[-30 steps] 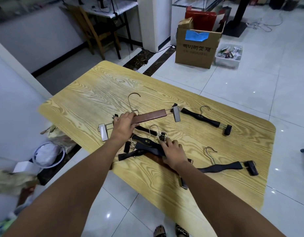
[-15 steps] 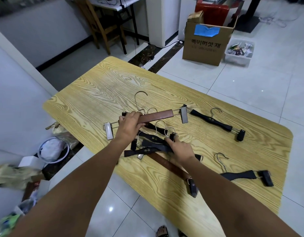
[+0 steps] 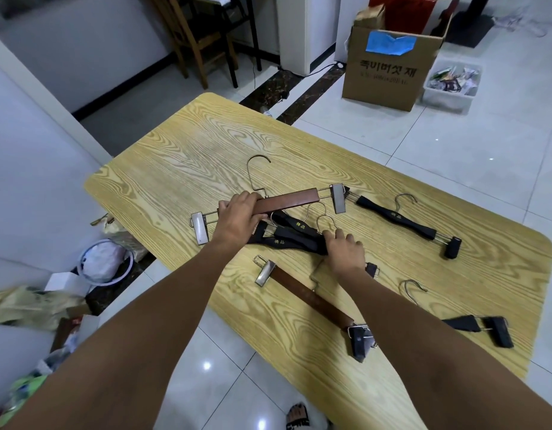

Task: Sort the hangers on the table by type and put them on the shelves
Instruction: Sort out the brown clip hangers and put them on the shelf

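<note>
Brown hanger (image 3: 312, 301) uncovered near table (image 3: 181, 156) edge; left hand (image 3: 237, 220) grip clasps wooden hanger (image 3: 287, 201), right hand (image 3: 343, 254) presses black hangers (image 3: 291, 238).

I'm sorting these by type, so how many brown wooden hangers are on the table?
2. One brown hanger is gripped by the left hand; the other brown hanger lies near the table's front edge. None seem hidden.

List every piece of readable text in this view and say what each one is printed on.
"精品": gold characters on a black hanger in the pile between the hands.
"精品": on the black hanger below it.
Gold mark on the separate black hanger: too small to read.
Large Korean print on the cardboard box: blurred, not surely readable; the small line beneath is illegible.
</note>
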